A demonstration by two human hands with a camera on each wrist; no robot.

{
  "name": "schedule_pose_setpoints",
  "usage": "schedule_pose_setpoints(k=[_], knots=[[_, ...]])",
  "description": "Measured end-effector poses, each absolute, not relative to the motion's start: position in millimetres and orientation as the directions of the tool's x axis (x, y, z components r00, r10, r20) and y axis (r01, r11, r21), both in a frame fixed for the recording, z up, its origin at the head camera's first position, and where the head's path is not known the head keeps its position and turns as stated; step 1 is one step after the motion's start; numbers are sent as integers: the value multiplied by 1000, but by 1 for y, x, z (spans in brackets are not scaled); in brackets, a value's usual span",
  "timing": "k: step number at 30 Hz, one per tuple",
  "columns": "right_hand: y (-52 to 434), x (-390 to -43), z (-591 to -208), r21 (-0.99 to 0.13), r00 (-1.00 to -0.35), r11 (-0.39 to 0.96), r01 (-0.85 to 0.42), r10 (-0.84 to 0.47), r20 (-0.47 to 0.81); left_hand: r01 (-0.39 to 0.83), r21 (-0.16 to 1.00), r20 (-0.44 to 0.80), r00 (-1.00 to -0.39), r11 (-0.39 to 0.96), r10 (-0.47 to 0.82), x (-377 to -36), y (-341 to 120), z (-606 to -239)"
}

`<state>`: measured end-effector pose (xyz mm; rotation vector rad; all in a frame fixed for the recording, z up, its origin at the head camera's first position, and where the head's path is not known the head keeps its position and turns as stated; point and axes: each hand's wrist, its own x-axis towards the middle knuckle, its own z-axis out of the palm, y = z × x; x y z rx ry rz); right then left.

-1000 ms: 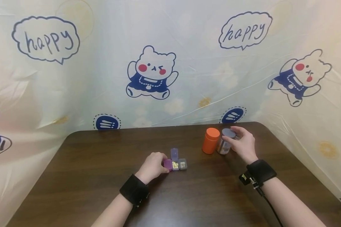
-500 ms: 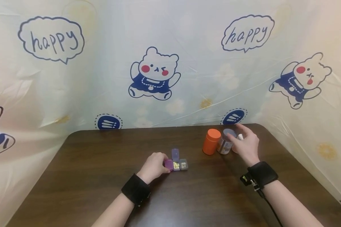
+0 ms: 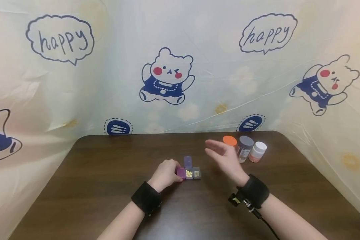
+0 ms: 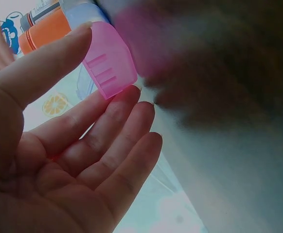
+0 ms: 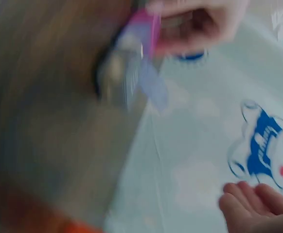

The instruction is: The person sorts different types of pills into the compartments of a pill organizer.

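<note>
Left hand (image 3: 165, 173) pinches pillbox (image 3: 189, 174); right hand (image 3: 227, 160), right of pillbox, wide. Sheet (image 3: 216, 76) behind pillbox: "happy" twice. Grey jar (image 3: 245, 144), right of pillbox: label illegible.

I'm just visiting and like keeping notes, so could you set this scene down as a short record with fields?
Left hand: pinches the pink end of the pill box
Right hand: holds nothing; fingers spread, between pill box and bottles in the head view
Middle compartment: lid up, pale yellow pills inside
Bottles, left to right: orange bottle, partly hidden by the right hand; grey-capped bottle; white-capped bottle
Surface: dark brown table
Backdrop: pale sheet with bears and "happy" printed on it
</note>
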<state>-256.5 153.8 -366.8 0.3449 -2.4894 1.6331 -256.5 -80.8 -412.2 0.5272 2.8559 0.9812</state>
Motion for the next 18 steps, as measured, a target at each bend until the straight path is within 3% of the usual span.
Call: schedule_pose_setpoints(k=[4, 8, 18], knots=[[132, -270, -383, -923, -985, 375, -91, -173, 27, 283, 617, 23, -939, 734, 343, -256, -81, -411], [119, -282, -396, -951, -966, 300, 74, -216, -143, 273, 621, 6, -939, 735, 343, -256, -81, -412], [111, -301, -406, -959, -916, 229, 170, -323, -239, 276, 622, 15, -940, 733, 341, -255, -82, -411]])
